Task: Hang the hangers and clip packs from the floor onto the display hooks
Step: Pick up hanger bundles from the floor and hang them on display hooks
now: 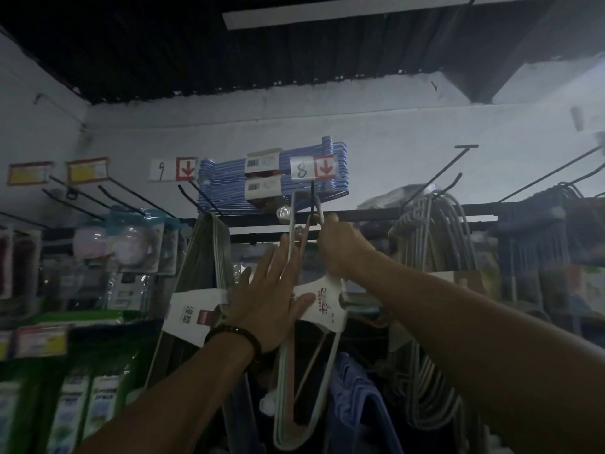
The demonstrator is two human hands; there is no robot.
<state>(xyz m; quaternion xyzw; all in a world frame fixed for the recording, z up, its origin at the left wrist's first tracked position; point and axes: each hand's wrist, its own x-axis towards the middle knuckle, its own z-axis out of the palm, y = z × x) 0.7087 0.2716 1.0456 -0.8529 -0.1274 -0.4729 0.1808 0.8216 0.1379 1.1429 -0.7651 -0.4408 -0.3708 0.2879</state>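
Observation:
A bundle of white hangers point(302, 398) with a white card sleeve point(322, 306) hangs tilted in the middle of the view, its hook tops reaching the black display hook point(314, 199) under the price tag marked 8 point(312, 167). My right hand point(343, 247) grips the bundle's neck just below that hook. My left hand point(266, 296) lies flat with spread fingers against the sleeve and the wires. Another carded hanger pack point(193, 317) hangs at the left, partly behind my left wrist.
Blue hanger packs point(271, 178) lie on the top rail. Grey wire hangers point(435, 244) hang at the right. Bare black hooks point(435, 178) stick out on both sides. Blister packs point(131, 244) and green packets point(82, 404) fill the left wall.

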